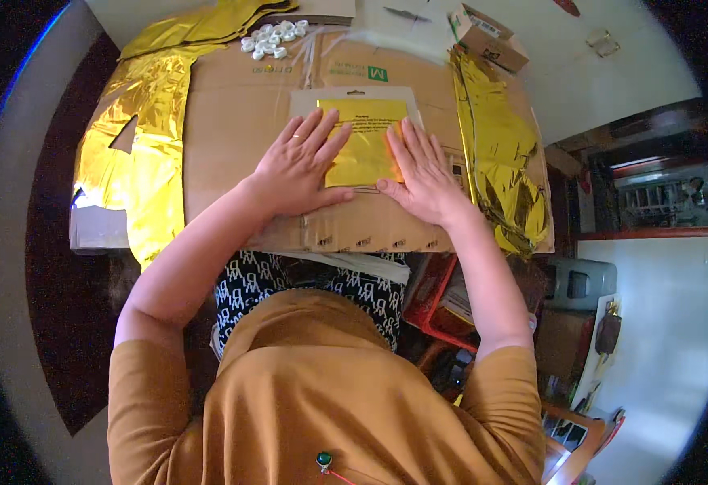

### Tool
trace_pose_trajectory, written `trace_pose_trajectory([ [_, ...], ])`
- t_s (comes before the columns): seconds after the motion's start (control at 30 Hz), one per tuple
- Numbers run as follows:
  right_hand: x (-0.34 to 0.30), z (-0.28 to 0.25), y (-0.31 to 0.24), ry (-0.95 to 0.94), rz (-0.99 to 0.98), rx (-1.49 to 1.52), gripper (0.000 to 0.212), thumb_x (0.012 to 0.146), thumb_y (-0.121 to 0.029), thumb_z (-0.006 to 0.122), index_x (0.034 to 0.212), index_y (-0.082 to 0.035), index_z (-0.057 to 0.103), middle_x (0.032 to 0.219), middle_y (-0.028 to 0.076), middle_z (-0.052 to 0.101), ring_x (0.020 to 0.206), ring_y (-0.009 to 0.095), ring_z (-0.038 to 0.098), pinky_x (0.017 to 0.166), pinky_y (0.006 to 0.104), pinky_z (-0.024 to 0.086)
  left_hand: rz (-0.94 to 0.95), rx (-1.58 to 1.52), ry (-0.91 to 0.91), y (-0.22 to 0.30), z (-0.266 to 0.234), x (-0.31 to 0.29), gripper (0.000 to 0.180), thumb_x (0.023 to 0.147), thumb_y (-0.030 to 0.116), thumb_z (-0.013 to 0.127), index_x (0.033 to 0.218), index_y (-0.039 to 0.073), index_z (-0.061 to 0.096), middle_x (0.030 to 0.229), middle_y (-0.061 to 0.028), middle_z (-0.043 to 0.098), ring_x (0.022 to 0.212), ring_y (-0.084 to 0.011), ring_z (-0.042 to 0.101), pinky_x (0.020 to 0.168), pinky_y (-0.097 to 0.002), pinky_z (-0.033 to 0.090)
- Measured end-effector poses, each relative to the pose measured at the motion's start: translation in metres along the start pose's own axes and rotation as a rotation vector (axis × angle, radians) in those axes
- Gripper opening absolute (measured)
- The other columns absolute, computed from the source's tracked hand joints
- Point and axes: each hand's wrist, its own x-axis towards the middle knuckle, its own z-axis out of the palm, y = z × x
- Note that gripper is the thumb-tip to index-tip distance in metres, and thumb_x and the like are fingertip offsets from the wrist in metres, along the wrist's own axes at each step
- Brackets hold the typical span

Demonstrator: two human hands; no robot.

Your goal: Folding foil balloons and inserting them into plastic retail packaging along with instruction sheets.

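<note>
A flat gold packet (359, 162) with dark print near its top lies in the middle of the cardboard work surface (237, 105). Around its top and sides shows a pale backing piece (304, 102) with a hang hole in the upper edge. My left hand (299, 168) rests palm down along the packet's left side, fingers stretched out and spread. On the other side my right hand (425, 176) lies flat, its fingertips over the packet's right edge and its thumb near the lower right corner. Neither hand grips anything. The palms hide part of the packet's edges.
Crinkled gold foil sheets lie on the left (156, 113) and right (503, 145) of the cardboard. A heap of small white rings (271, 39) sits at the far edge. Beyond are a small open cardboard box (490, 39) and a thin blade-like tool (406, 14). A red crate (433, 303) stands below, right.
</note>
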Motion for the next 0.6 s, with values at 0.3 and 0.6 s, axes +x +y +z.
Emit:
trace_pose_trajectory([
  [0.3,-0.009,-0.001,-0.035,0.124,0.044,0.138,0.083,0.089,-0.045,0.064,0.153,-0.006,0.026,0.157,0.028,0.023,0.147,0.043,0.021,0.119,0.0547,0.016,0.117,-0.182,0.017,0.019,-0.016,0.009,0.085,0.088,0.055,0.060,0.153,0.008,0.030,0.156,-0.0210,0.029,0.145,-0.0415,0.027,0.119,-0.0530,0.020],
  [0.6,-0.060,-0.032,-0.017,0.339,0.672,-0.135,0.024,0.078,-0.019,0.068,0.088,0.002,0.065,0.093,0.019,0.064,0.088,0.038,0.065,0.079,0.0475,0.054,0.355,-0.278,0.173,0.029,-0.009,0.017,0.045,0.081,0.029,0.073,0.117,0.007,0.057,0.127,-0.0151,0.057,0.125,-0.0342,0.051,0.108,-0.0499,0.038],
])
